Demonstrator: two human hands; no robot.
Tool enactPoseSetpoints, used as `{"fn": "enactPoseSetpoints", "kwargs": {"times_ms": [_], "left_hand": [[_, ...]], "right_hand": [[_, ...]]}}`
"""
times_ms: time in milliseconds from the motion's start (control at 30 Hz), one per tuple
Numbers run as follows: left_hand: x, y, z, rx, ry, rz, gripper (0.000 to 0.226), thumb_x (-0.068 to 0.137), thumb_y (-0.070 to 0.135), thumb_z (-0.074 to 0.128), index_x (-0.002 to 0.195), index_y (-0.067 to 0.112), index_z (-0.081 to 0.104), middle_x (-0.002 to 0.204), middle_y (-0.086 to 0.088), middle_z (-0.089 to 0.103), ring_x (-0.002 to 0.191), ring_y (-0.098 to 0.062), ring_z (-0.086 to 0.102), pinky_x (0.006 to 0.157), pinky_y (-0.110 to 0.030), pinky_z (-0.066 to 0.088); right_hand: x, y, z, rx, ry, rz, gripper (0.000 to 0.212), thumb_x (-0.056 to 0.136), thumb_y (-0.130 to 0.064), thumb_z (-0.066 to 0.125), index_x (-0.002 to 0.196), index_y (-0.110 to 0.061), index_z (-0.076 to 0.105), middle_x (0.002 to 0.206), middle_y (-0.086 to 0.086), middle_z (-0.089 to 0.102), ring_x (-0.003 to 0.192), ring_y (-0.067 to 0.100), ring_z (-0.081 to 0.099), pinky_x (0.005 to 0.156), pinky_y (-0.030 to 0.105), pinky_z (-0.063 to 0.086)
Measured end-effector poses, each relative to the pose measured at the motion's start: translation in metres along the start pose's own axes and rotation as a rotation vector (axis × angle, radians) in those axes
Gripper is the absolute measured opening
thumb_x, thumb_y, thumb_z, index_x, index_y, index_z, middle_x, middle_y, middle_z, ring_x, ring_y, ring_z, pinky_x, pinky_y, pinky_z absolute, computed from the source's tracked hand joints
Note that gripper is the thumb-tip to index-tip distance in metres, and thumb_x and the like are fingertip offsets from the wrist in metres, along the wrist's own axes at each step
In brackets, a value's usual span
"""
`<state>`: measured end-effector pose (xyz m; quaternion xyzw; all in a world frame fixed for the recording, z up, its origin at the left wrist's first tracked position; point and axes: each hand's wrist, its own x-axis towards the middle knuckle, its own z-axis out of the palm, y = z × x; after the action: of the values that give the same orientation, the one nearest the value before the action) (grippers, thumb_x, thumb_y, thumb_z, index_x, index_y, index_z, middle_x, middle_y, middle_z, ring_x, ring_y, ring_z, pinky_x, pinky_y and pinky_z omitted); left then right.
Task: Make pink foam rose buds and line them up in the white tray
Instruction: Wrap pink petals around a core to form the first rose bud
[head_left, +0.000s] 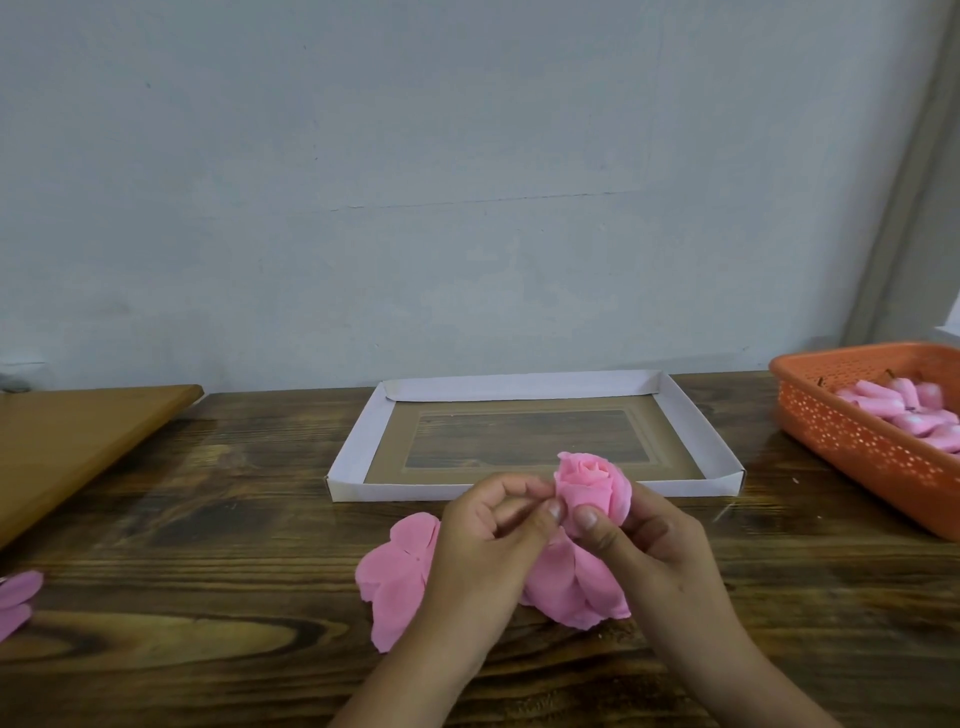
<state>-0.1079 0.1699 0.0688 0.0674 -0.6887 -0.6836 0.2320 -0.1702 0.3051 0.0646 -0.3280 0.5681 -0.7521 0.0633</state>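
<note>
1. The right hand is gripping a pink rose bud just below the middle of the frame, thumb across its front and fingers curled behind it.
2. The left hand is pinching the bud's left edge between thumb and forefinger, the other fingers curled loosely.
3. Loose pink foam petals are hanging from under the bud, below both hands, and spreading onto the wooden table.
4. A flat pink foam petal sheet is lying on the table just left of the left wrist.
5. The white tray is sitting right behind the hands, at centre, holding no buds.
6. An orange basket is sitting at the right edge, holding pink foam pieces.
7. More pink foam is showing at the lower left edge.
</note>
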Motion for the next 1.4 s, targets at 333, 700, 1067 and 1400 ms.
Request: {"fn": "enactPoseSetpoints", "kwargs": {"times_ms": [333,700,1067,1400], "left_hand": [[-0.0003,0.0014,-0.0027,0.032,0.014,-0.041,0.020,0.098,0.021,0.063,0.096,0.027,0.082,0.078,0.011,0.075,0.072,0.003,0.067,0.065,-0.014,0.052],[0.0011,0.0013,-0.0034,0.001,-0.050,-0.059,0.034,0.073,0.048,0.075,0.099,0.026,0.080,0.096,0.000,0.079,0.093,-0.013,0.075,0.075,-0.024,0.060],[0.0019,0.0014,-0.0054,-0.014,-0.209,-0.210,0.042,0.082,0.049,0.076,0.121,0.035,0.070,0.122,0.004,0.074,0.117,-0.015,0.068,0.099,-0.040,0.057],[-0.0019,0.0052,-0.0020,-0.049,-0.271,-0.182,0.097,0.054,0.065,0.091,0.128,0.009,0.065,0.124,-0.021,0.068,0.116,-0.038,0.067,0.098,-0.060,0.055]], "right_hand": [[0.0007,0.0016,-0.0007,0.013,-0.008,0.051,0.017,0.089,-0.023,0.064,0.097,-0.023,0.079,0.092,0.011,0.078,0.088,0.026,0.076,0.072,0.026,0.060],[0.0025,0.0040,-0.0043,0.070,-0.015,0.149,0.022,0.089,-0.031,0.064,0.099,-0.020,0.080,0.099,0.012,0.078,0.094,0.027,0.075,0.077,0.028,0.060],[0.0016,0.0032,-0.0036,0.154,-0.109,0.227,0.032,0.086,-0.039,0.069,0.104,-0.013,0.077,0.102,0.021,0.076,0.096,0.035,0.074,0.079,0.032,0.060],[0.0002,-0.0050,-0.0020,-0.017,-0.271,0.210,0.029,0.088,-0.036,0.072,0.098,-0.009,0.077,0.086,0.046,0.060,0.082,0.052,0.064,0.084,0.057,0.056]]}}
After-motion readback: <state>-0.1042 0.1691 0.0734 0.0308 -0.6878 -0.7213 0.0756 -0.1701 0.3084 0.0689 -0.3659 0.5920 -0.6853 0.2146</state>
